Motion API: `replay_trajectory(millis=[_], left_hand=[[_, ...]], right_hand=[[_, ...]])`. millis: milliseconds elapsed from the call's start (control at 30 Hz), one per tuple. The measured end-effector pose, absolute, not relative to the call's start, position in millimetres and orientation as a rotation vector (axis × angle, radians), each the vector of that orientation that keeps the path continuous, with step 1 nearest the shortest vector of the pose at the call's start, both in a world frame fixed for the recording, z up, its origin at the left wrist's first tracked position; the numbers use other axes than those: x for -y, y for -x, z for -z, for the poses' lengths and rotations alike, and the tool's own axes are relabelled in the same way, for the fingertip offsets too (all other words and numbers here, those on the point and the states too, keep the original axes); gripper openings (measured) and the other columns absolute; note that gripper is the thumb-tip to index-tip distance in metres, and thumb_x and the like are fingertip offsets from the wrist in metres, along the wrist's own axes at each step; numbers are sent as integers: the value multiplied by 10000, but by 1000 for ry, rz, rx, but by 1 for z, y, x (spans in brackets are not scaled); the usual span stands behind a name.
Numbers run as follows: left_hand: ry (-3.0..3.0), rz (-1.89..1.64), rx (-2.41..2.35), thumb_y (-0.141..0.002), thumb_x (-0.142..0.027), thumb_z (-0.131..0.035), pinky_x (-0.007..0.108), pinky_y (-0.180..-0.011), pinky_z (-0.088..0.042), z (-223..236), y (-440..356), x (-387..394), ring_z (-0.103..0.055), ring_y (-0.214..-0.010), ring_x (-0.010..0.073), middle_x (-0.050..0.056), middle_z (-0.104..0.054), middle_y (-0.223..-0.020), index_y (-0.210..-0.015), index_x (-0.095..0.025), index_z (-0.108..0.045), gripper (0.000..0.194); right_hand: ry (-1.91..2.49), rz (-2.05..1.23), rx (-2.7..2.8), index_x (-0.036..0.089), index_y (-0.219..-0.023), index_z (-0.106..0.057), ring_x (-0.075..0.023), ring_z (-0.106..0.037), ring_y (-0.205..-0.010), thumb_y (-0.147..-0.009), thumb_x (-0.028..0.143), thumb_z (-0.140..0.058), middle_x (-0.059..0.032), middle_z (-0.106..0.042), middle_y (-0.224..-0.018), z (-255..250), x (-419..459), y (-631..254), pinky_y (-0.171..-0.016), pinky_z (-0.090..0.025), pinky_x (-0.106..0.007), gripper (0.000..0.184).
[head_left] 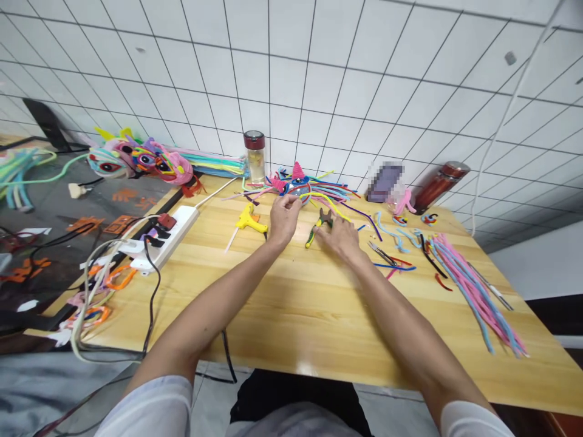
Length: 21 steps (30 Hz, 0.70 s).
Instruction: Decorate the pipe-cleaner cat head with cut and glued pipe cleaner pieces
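Observation:
My left hand (284, 220) is closed in a pinch at one end of a yellow pipe cleaner (325, 198), beside a blue and pink pipe-cleaner figure (297, 186). The pipe cleaner curves rightward to just above my right hand (342, 240). My right hand rests low over the table, its fingers closed on pliers (311, 235) with green and yellow handles; the dark jaws point away from me and part of the handles is hidden. To the left of my left hand lies a yellow hot glue gun (248, 220) with a glue stick in its back.
On the wooden table (291, 309), loose pipe cleaners, a small cutting tool (382, 254) and a pink and blue bundle (476, 291) lie right. A glass bottle (255, 159), phone (386, 182) and red flask (441, 187) line the back. A power strip (168, 240) with cables sits left, near finished figures (141, 162).

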<state>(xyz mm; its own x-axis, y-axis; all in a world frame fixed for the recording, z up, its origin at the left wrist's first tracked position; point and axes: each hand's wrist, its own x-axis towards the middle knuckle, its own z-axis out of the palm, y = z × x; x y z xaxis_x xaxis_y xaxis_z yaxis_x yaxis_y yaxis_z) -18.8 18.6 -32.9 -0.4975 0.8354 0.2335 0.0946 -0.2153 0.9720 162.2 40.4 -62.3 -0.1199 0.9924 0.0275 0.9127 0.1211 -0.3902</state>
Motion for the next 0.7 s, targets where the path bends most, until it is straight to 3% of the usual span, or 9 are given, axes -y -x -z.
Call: replay_trajectory(millis=[133,267,367,467,567,700], left_hand=[[-1358,-1813,-1473,-869,-197,-685,278,-859,-480,14,13,2,-614,-853,172,27,-660,-882,-844,-194,-764,83],[-1427,-1823,-1452,-874,-207,-680,282,-841,-474,4,10,20,-620,-838,176,29,-685,-865,-842,-192,-769,96],[-1429,-1818,-1430,-879,-219,-669,285,-840,-477,0,9,31,-629,-832,175,30,-706,-872,-853,-187,-765,105],[-1410,-1840,-1416,-876,-241,-668,279,-845,-479,-3,5,40,-639,-852,176,25,-721,-870,-848,-192,-758,106],[-1389,-1869,-1381,-870,-260,-667,277,-834,-481,-8,1,46,-646,-847,175,20,-728,-857,-838,-193,-754,115],[-1347,-1890,-1342,-855,-266,-668,280,-815,-491,-16,-1,49,-647,-815,175,15,-730,-830,-829,-191,-757,119]], right_hand=[[2077,-290,2083,53,-1596,-320,-453,-470,-1408,-887,685,-637,-327,-497,-1515,61,-8,-132,-1141,-378,-593,1002],[2143,-284,2025,45,-1540,-394,-426,-476,-1404,-957,491,-588,-320,-496,-1510,57,-2,-126,-1132,-399,-568,759],[2143,-303,2027,-5,-1451,-460,-412,-519,-1350,-928,242,-575,-337,-559,-1408,56,3,-142,-1097,-433,-547,590],[2076,-298,2055,-11,-1398,-492,-399,-502,-1358,-908,126,-529,-340,-554,-1395,56,16,-158,-1115,-425,-536,510],[1991,-334,2040,10,-1351,-524,-394,-479,-1376,-919,154,-526,-336,-536,-1418,52,30,-172,-1142,-406,-526,455],[1857,-546,1939,76,-1262,-604,-372,-584,-1256,-923,280,-513,-266,-645,-1301,42,48,-203,-1083,-458,-489,407]])
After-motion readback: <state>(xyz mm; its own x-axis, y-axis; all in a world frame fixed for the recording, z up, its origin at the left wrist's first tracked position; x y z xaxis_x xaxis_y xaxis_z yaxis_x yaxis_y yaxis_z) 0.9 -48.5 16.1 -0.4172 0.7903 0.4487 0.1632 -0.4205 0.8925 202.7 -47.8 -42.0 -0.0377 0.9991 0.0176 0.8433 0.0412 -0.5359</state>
